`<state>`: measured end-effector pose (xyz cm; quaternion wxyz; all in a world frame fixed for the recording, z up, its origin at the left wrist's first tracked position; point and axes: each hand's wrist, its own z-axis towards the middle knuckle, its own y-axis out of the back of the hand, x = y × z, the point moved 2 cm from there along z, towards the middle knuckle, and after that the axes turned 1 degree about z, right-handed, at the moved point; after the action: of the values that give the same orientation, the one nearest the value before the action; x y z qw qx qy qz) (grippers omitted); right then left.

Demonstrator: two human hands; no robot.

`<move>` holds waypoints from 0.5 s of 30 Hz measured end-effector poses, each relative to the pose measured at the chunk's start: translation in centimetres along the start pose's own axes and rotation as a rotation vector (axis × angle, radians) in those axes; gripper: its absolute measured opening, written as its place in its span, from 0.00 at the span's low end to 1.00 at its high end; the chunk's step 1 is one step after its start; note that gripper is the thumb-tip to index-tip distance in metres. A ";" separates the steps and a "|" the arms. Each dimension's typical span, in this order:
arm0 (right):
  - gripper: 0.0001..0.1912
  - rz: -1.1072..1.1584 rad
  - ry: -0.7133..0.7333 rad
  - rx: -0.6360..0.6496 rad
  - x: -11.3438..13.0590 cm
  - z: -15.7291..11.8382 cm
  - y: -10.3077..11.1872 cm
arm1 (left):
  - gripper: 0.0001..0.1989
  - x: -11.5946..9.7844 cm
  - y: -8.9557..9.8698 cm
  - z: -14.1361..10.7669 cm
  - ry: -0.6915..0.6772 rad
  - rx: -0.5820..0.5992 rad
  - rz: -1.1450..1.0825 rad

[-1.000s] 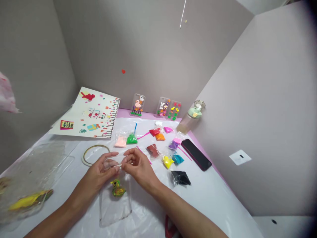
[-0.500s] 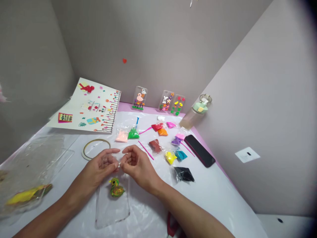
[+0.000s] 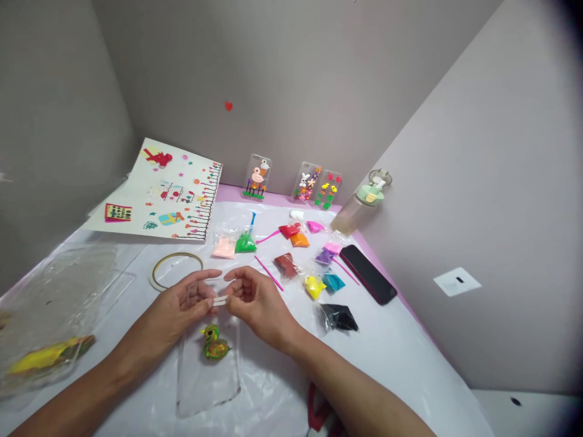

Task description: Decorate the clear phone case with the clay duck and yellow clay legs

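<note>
Between my left hand (image 3: 189,302) and my right hand (image 3: 255,303) stretches a short white strip (image 3: 220,300), with a thin line along its length. The thumb and fingers of each hand pinch one end of it. Just below lies a clear phone case (image 3: 207,388), its upper end partly hidden by my hands. A green, yellow and brown clay duck (image 3: 215,346) with a yellow beak sits on the case. Beyond my left hand rests a roll of tape (image 3: 157,276), partly covered by the hand.
Bags of coloured clay, among them yellow (image 3: 314,286) and black (image 3: 339,317), lie right of my hands. A phone (image 3: 368,273) and a bottle (image 3: 357,209) stand farther right. Decorated cases (image 3: 257,176) lean at the back. Clear packaging (image 3: 68,291) covers the left; red handles (image 3: 314,409) show below.
My hands have parted slightly at the fingertips, and more of the white strip shows between them. The view has shifted a little; the duck and case remain in place.
</note>
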<state>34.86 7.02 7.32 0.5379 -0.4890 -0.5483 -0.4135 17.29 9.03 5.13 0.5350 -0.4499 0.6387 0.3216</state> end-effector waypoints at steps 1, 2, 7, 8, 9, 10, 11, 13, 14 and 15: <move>0.17 0.001 -0.001 0.004 0.0 0.0 0.0 | 0.27 0.0 0.1 0.0 0.001 0.010 0.000; 0.17 0.007 -0.002 0.009 -0.1 0.1 0.1 | 0.27 -0.1 0.2 0.0 0.006 0.018 0.005; 0.16 0.037 0.021 0.004 -0.2 0.1 -0.1 | 0.27 -0.4 0.3 0.1 0.020 -0.007 0.073; 0.17 0.030 0.027 0.005 -0.1 0.0 -0.2 | 0.27 -0.3 0.3 0.1 0.011 -0.010 0.083; 0.17 0.020 0.029 0.009 -0.1 0.0 -0.3 | 0.27 -0.3 0.3 0.1 0.004 -0.009 0.086; 0.17 0.010 0.029 0.014 -0.1 -0.1 -0.3 | 0.27 -0.2 0.3 0.1 0.003 -0.002 0.085; 0.18 0.005 0.027 0.020 -0.1 -0.1 -0.3 | 0.27 -0.1 0.4 0.1 0.004 0.006 0.084; 0.20 0.030 0.010 0.035 -0.1 -0.1 -0.1 | 0.25 0.0 0.6 0.0 0.002 0.012 0.092; 0.20 0.063 -0.012 0.043 -0.1 0.0 0.1 | 0.24 -0.1 0.8 0.0 0.000 0.009 0.100; 0.20 0.099 -0.043 0.049 -0.1 0.0 0.3 | 0.24 -0.1 1.0 0.1 -0.004 0.001 0.107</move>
<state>35.12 7.11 7.18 0.5576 -0.5112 -0.5446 -0.3622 16.39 9.50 5.17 0.5185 -0.4142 0.6608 0.3504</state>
